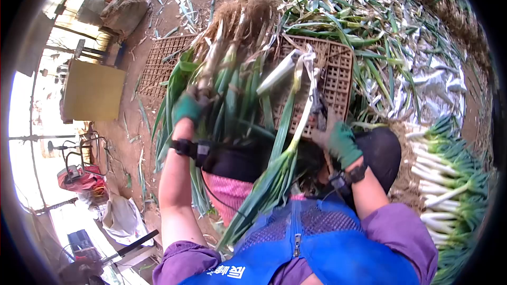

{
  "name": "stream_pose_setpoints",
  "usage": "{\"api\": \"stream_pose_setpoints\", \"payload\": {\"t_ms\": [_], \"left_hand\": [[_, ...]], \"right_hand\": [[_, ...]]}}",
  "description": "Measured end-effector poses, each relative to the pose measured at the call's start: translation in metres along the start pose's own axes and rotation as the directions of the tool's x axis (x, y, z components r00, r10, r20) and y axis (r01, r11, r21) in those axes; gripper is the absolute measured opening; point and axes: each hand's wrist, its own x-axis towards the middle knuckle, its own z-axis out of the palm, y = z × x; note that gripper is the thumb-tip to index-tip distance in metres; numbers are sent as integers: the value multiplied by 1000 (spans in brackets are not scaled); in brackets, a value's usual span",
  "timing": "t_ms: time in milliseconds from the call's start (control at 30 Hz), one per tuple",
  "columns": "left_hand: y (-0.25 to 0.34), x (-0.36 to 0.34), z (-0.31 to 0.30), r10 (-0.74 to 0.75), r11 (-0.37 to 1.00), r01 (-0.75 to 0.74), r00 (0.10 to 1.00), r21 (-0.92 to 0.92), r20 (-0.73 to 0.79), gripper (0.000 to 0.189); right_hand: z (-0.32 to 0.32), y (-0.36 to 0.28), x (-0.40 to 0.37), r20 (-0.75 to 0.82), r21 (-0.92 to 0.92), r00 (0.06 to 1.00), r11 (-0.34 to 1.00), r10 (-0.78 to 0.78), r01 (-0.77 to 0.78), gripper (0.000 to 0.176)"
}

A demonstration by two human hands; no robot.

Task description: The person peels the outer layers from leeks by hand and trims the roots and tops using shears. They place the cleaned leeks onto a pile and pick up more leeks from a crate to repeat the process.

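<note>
My left hand (191,106), in a green glove with dirty fingers, closes around the stem of a leek (211,66) at the left of a bundle, its fingers slightly blurred. Brown roots (245,13) of the bundled leeks point away from me, and their green leaves (232,97) lie toward my lap. My right hand (340,141), gloved the same way, is curled beside a dark, narrow object (319,113) that I cannot make out. Between my hands, a peeled leek (300,121) with a pale stem lies across my lap, leaves toward my chest.
Brown plastic crates (338,68) lie under and beside the bundle. Leaf scraps (364,26) cover the ground ahead and to the right. Cleaned leeks (438,184) lie in a row at right. A yellowish board (94,91) and a red bag (84,178) are at left.
</note>
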Motion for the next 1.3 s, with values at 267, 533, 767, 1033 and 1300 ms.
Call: {"api": "stream_pose_setpoints", "payload": {"t_ms": [267,533,767,1033,1300], "left_hand": [[-13,-90,-123,342,876,-410,900,-256,-270,41],[33,-174,-314,654,642,-738,385,208,-651,41],[85,-180,-286,703,640,-740,672,-206,-232,37],[116,-74,111,510,653,-218,835,-725,208,31],[92,-150,84,325,805,40,805,-592,497,53]], "right_hand": [[24,12,-59,-146,-121,989,993,-24,7,78],[25,-23,-129,-103,-63,989,991,109,-116,72],[48,29,-107,-39,109,990,986,134,-130,64],[50,75,-119,-108,161,993,987,44,-27,62],[8,-6,-200,312,132,946,981,92,-139,61]]}}
